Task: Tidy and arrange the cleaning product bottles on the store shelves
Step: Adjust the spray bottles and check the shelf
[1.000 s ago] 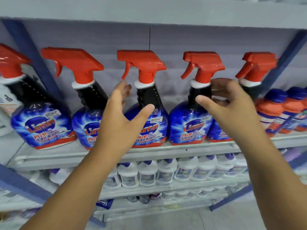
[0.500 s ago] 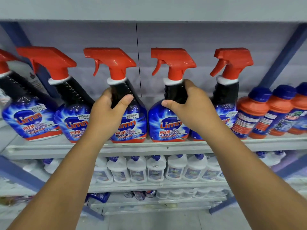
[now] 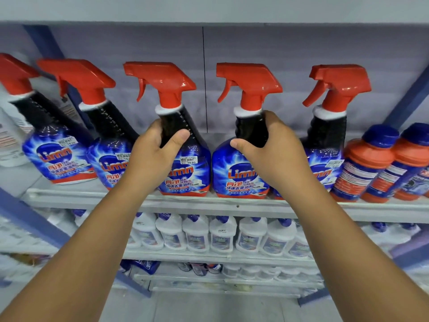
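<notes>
Left hand (image 3: 153, 156) gripping third spray bottle (image 3: 185, 145) by ribbed black neck, right hand (image 3: 274, 154) gripping fourth spray bottle (image 3: 234, 168) likewise

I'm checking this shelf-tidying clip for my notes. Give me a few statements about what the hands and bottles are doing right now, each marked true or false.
1. The left hand grips the black neck of the third spray bottle from the left. True.
2. The right hand is open and touches nothing. False: it grips the neck of the fourth spray bottle.
3. The spray bottles have blue trigger heads. False: the trigger heads are red.
4. Orange bottles with blue caps stand to the right of the spray bottles. True.
5. White bottles line the shelf below. True.
</notes>
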The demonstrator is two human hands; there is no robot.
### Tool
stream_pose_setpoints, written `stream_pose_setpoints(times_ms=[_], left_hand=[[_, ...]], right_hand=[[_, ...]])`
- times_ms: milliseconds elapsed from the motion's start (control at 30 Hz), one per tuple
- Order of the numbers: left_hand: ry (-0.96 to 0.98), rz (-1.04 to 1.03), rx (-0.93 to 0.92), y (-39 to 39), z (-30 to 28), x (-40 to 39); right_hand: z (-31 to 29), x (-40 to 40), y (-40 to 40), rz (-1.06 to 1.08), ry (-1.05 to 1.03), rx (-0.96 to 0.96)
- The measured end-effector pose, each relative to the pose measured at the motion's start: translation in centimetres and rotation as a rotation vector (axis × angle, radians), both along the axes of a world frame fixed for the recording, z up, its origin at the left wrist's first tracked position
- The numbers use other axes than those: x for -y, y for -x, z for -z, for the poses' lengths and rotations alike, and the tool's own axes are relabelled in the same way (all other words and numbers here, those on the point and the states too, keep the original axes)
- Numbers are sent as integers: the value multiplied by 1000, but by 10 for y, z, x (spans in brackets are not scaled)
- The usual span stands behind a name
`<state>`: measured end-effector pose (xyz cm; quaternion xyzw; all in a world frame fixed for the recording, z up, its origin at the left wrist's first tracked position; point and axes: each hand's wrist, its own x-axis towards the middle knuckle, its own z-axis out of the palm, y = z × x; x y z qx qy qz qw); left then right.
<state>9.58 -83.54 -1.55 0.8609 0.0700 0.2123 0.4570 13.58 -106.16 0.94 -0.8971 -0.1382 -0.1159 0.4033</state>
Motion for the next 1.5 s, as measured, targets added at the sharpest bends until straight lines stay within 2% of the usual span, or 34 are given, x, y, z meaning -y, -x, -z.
stream_pose_setpoints(times_ms=[100, 200, 267, 333, 400, 500, 600, 667, 767, 833, 1100, 1500], left_hand=[[100, 33, -1, 2, 0, 0], [266, 26, 133, 29, -3, -8], [245, -85, 247, 59, -3, -25], [239, -249, 323, 85, -1, -55], [246, -379, 351, 96, 1, -90], [129, -479, 329, 94, 2, -149], [25, -526, 232, 75, -1, -197], [11, -496, 154, 57, -3, -218], [14, -347, 38, 31, -3, -237], [52, -310, -1, 18, -2, -246], [98, -137, -27, 13, 12, -270], [49, -83, -11, 24, 11, -260]], right_hand=[[3, 0, 0, -3, -18, -15], [16, 1, 7, 48, -133, -38], [26, -3, 23, 198, -225, 154], [30, -21, 46, 226, -335, 342], [30, -46, 61, 48, -422, 305], [21, -96, 73, -232, -470, 82], [12, -142, 74, -321, -450, 41], [7, -171, 72, -322, -400, 40], [0, -212, 58, -214, -243, 8], [-5, -234, 46, -184, -237, 4], [9, -268, 30, 11, -172, 17], [7, -266, 29, -30, -203, 17]])
